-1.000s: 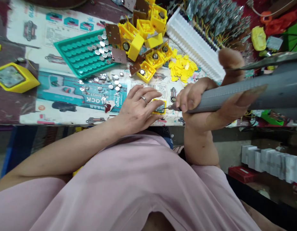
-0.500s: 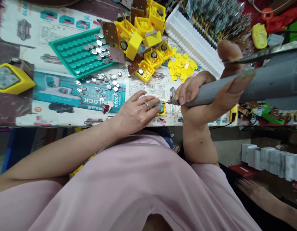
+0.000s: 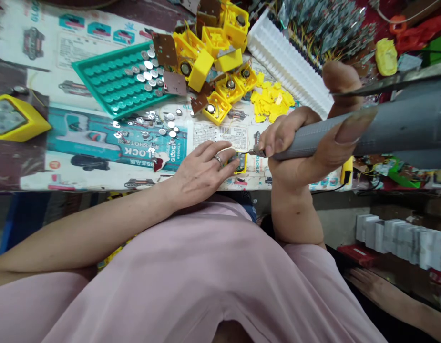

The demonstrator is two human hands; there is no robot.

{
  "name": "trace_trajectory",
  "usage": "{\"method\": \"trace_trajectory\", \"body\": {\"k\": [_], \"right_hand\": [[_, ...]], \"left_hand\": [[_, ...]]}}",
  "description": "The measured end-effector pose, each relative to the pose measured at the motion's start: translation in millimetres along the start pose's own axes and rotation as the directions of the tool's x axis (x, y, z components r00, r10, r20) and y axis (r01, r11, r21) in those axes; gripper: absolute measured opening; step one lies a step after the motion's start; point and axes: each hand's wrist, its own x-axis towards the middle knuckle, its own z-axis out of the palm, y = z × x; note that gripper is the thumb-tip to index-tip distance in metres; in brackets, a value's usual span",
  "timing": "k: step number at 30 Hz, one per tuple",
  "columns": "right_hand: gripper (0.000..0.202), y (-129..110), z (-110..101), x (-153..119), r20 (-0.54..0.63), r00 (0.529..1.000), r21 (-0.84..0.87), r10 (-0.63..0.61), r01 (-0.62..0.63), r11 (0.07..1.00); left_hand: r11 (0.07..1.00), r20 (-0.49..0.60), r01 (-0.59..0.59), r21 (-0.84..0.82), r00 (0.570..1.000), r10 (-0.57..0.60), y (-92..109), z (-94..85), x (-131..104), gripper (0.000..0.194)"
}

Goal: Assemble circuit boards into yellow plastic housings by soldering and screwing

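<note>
My right hand is wrapped round a grey electric screwdriver, with a long metal lever along its upper side. Its thin bit points left and reaches the small yellow case near the table's front edge. Dark and greenish parts show inside this case, but the bit's exact contact point is too small to make out. My left hand, with a ring on one finger, grips the case from the left. The fingertips curl over its edge and cover much of it.
Behind the hands lie yellow housings with round metal parts, and yellow pieces. A green tray with button cells stands left, a white rack right. A yellow box sits far left. Another person's arm shows lower right.
My left hand has shifted slightly and its fingers have drawn back a little, so more of the yellow case shows. The screwdriver stays nearly in place. The view has moved slightly.
</note>
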Motion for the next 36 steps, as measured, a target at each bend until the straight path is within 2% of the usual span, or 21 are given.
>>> {"method": "trace_trajectory", "body": {"k": [3,7,10,16,20,23,28,32,36], "right_hand": [[0.052,-1,4,-3,-0.177,0.977,0.123,-0.122,0.145,0.982],[0.046,-2,6,-3,-0.179,0.97,0.071,-0.164,0.179,0.981],[0.038,-6,5,-2,-0.184,0.968,0.093,-0.172,0.192,0.977],[0.033,-9,0,1,-0.256,0.953,0.164,-0.163,0.209,0.964],[0.027,-13,-9,-3,-0.254,0.948,0.203,-0.191,0.246,0.948],[0.023,-18,-13,-7,-0.259,0.951,0.208,-0.167,0.224,0.952],[0.032,-12,-12,-6,-0.317,0.922,0.187,-0.224,0.292,0.938],[0.047,0,-11,-2,-0.37,0.892,0.129,-0.259,0.325,0.937],[0.053,0,-11,-2,-0.328,0.918,0.169,-0.221,0.287,0.943]], "left_hand": [[0.996,0.05,0.014,-0.089,0.999,-0.01,-3,-2.0,3,0.026],[0.976,0.107,0.057,-0.211,0.994,-0.035,-5,-5.6,6,0.027],[0.981,0.096,0.049,-0.186,0.995,-0.032,-4,-7.2,6,0.028],[0.995,-0.027,-0.022,-0.102,0.999,0.019,-4,-9.8,7,0.025],[0.998,-0.017,0.003,-0.061,1.0,-0.004,-5,-13.8,14,0.025],[0.997,-0.009,-0.031,-0.064,0.999,0.03,-7,-13.8,18,0.021],[0.997,-0.116,-0.075,-0.031,0.991,0.071,-12,-10.2,18,0.018],[0.996,-0.052,-0.084,0.044,0.995,0.086,-10,-12.8,13,0.021],[0.975,-0.094,-0.134,0.177,0.984,0.153,-1,-17.3,10,0.017]]}}
